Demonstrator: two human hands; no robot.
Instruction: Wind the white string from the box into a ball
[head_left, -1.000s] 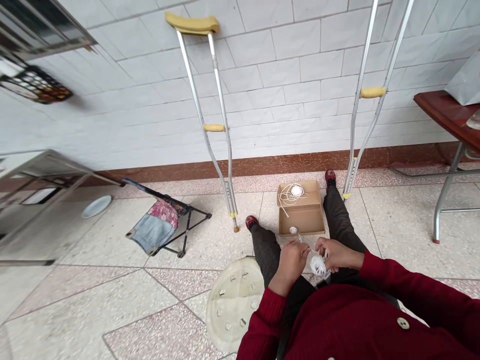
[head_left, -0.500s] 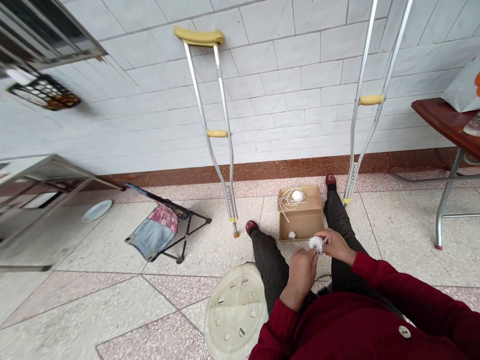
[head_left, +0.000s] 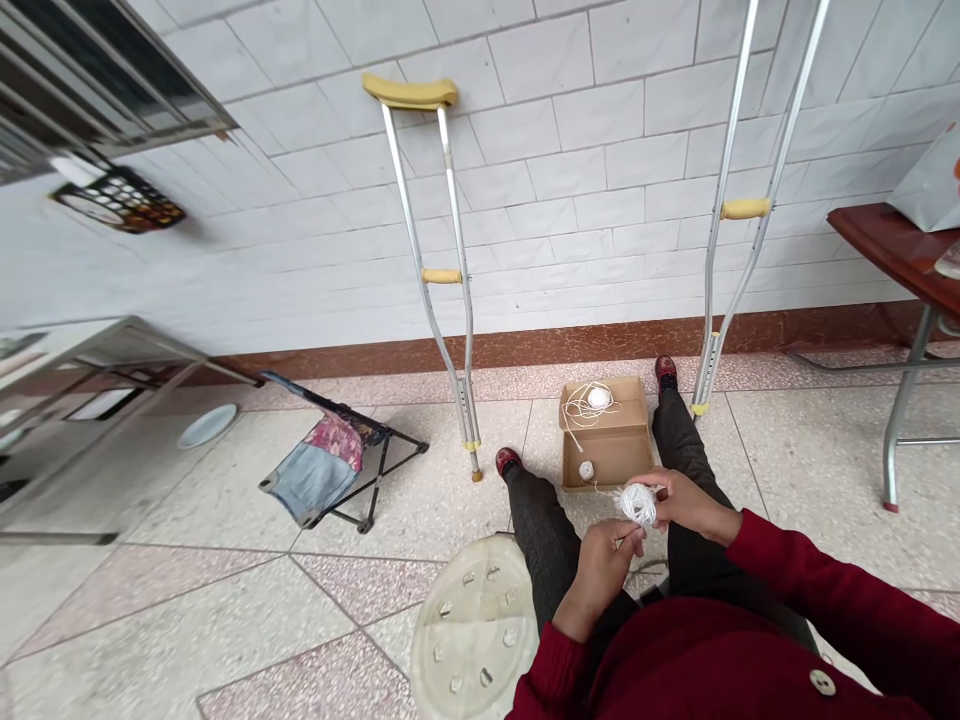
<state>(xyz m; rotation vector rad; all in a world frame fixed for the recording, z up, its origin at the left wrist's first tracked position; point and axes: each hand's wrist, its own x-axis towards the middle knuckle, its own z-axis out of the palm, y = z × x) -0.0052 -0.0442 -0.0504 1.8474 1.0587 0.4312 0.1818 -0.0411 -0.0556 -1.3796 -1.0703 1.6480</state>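
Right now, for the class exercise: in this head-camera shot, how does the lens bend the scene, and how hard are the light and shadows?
In the head view, wide-angle distortion makes the tiled wall slope and the crutch lean; the light is soft and even, leaving only a faint shadow by the folding stool; the ball of white string shows little strand detail.

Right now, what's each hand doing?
Left hand: closed, up against the white string ball.
Right hand: holding the white string ball.
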